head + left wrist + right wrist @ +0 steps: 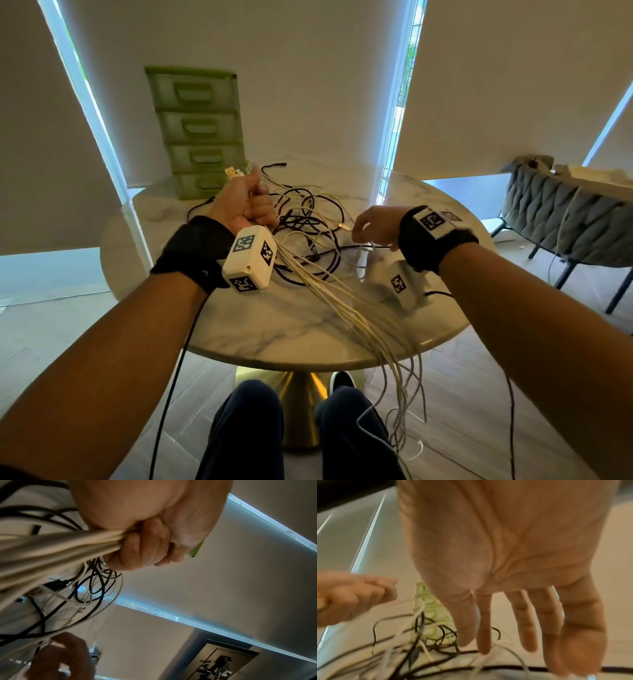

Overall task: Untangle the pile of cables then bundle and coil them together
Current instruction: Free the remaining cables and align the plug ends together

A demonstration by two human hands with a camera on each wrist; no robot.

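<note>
My left hand is raised in a fist over the round marble table and grips a bundle of white cables; their plugs stick out above the thumb and their long ends hang off the table's near edge. The left wrist view shows the same white cables squeezed in the fingers. A tangle of black and white cables lies on the table between both hands. My right hand hovers over the tangle's right side, fingers straight and spread, touching loose strands and holding none.
A green set of plastic drawers stands at the table's back left. A grey padded chair is to the right of the table. My knees and the table's gold base are below the near edge.
</note>
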